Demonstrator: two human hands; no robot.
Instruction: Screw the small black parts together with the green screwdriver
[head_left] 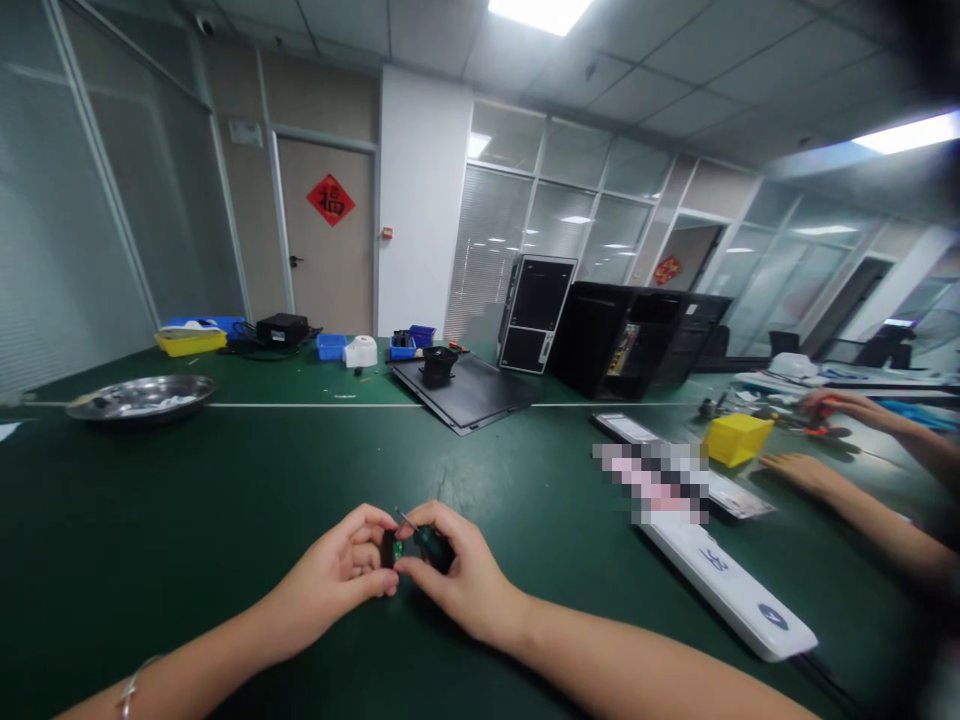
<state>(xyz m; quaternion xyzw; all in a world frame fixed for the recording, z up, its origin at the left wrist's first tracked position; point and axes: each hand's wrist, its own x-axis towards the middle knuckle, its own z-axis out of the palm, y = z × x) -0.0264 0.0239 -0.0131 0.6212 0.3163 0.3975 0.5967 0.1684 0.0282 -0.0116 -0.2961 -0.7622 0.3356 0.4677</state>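
Observation:
Low in the middle of the head view, both hands meet above the green table (247, 490). Between the fingertips of my left hand (334, 565) is a small black part with a green circuit board (389, 549); its exact kind is too small to make out. My right hand (476, 585) is closed around a small screwdriver (433, 547) with a dark handle. The thin metal shaft points up and left, close to the part. Thumb and fingers of my right hand lie right beside the part, and I cannot tell whether they touch it.
A round steel tray (191, 393) stands at the left. Toward the back are a yellow bin (191, 345), a black panel (487, 395) and black computer cases (600, 340). A white power strip (720, 580) lies right, near a yellow box (739, 440) and a co-worker's hands (799, 470).

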